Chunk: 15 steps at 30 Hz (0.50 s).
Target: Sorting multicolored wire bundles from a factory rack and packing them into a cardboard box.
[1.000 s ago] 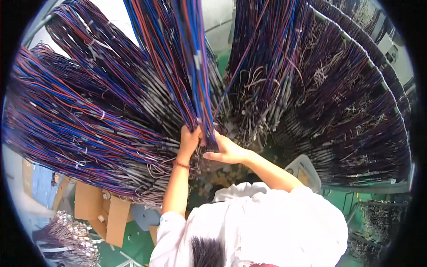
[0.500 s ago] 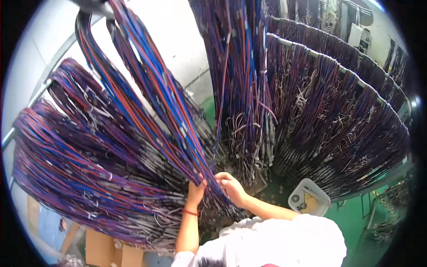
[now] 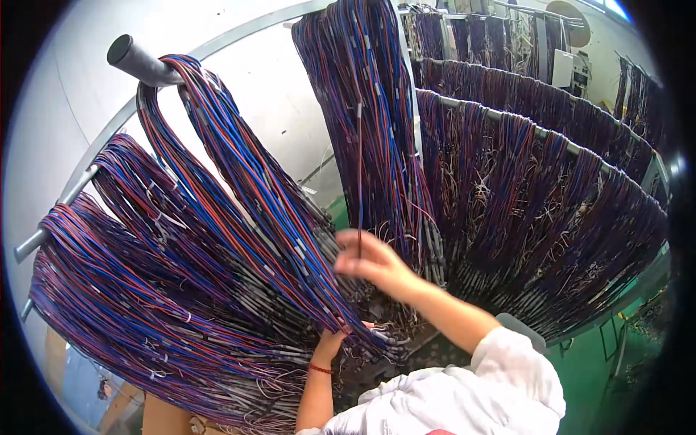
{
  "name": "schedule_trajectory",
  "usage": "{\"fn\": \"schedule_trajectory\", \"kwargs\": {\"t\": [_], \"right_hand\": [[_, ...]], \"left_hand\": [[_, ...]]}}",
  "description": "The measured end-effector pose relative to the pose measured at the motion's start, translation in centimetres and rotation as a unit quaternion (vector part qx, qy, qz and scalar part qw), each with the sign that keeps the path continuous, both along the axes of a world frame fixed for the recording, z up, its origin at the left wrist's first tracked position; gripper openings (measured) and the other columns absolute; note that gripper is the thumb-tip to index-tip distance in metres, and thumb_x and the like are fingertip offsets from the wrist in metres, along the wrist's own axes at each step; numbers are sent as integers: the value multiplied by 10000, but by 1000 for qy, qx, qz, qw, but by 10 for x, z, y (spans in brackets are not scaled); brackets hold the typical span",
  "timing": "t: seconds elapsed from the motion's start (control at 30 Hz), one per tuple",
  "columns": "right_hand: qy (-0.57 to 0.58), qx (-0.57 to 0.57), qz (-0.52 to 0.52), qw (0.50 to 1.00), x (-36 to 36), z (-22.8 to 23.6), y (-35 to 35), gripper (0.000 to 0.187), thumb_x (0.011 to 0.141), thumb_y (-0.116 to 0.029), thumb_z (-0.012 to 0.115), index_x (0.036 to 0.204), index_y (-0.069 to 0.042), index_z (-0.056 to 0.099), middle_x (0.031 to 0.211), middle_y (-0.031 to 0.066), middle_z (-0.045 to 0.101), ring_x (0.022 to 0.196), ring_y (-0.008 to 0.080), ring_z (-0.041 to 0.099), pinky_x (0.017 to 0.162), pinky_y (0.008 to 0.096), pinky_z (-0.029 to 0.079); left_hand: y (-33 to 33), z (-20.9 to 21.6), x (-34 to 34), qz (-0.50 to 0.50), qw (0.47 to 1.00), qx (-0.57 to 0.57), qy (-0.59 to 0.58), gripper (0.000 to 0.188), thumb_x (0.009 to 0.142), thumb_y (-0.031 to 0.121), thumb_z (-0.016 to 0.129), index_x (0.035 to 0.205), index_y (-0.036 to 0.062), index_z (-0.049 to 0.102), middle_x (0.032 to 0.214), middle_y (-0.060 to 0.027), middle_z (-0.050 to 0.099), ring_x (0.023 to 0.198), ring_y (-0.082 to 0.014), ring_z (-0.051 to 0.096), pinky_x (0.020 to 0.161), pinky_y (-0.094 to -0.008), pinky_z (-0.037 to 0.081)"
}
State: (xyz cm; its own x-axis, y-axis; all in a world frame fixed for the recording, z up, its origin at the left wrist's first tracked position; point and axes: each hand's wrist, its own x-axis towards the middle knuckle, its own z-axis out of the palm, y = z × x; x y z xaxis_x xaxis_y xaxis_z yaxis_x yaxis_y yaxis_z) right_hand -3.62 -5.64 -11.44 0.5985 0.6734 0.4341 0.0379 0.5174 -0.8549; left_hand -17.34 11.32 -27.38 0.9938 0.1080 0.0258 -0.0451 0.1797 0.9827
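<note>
right hand (image 3: 373, 262) seemingly pinching single wire (image 3: 359, 181)

The fingers of the left hand (image 3: 332, 343) are covered by the blue and red wire bundle (image 3: 268, 210), so its grip cannot be made out. The right hand (image 3: 371, 262) is blurred, and how the thin dark wire (image 3: 359, 181) is pinched cannot be told. The wire's upper end is lost among the hanging bundle (image 3: 370, 109). The far racks (image 3: 551, 138) are dimmed near the picture's dark rim.
</note>
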Motion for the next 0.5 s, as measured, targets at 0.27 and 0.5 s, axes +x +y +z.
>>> {"fn": "schedule_trajectory", "kwargs": {"t": [0.27,0.5], "right_hand": [[-152,207,-71,964,94,260,-38,178,865,-116,598,715,-58,521,529,-9,457,416,119,450,401,255,377],[-80,242,-177,951,78,409,-40,128,896,-93,485,825,-38,576,686,62,560,635,186,569,606,367,519]], "left_hand": [[10,29,3,21,996,85,-29,291,923,241,516,915,-21,642,923,-63,676,901,-187,598,870,-318,427],[18,14,13,7,997,69,-28,333,920,283,531,1034,-23,594,951,-116,680,894,-201,625,843,-332,456]]}}
